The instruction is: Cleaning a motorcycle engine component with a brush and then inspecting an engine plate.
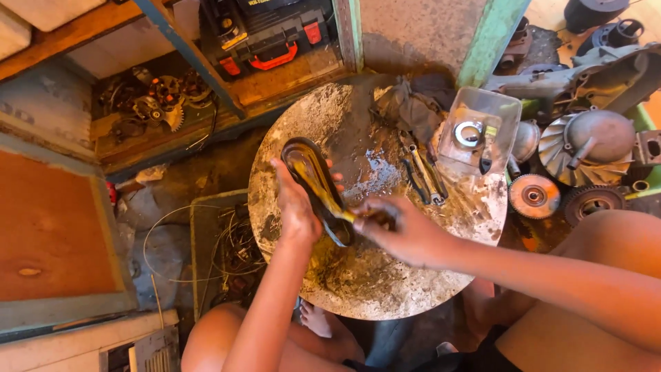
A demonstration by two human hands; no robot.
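Observation:
My left hand [295,207] grips a dark, oily, elongated metal part [308,167] and holds it over a round, grimy metal tabletop [385,282]. My right hand [399,231] is closed on a small tool with a yellowish tip [344,215] that touches the lower end of the part. Both hands meet near the middle of the tabletop. My bare knees and a foot show below the table.
Pliers and wrenches [423,179] lie on the table beside a grey rag [413,103] and a clear plastic box [478,131] holding a ring. Gears, a finned fan and engine casings [585,148] crowd the right. A tool case [272,34] sits on a shelf; wires [227,248] lie left.

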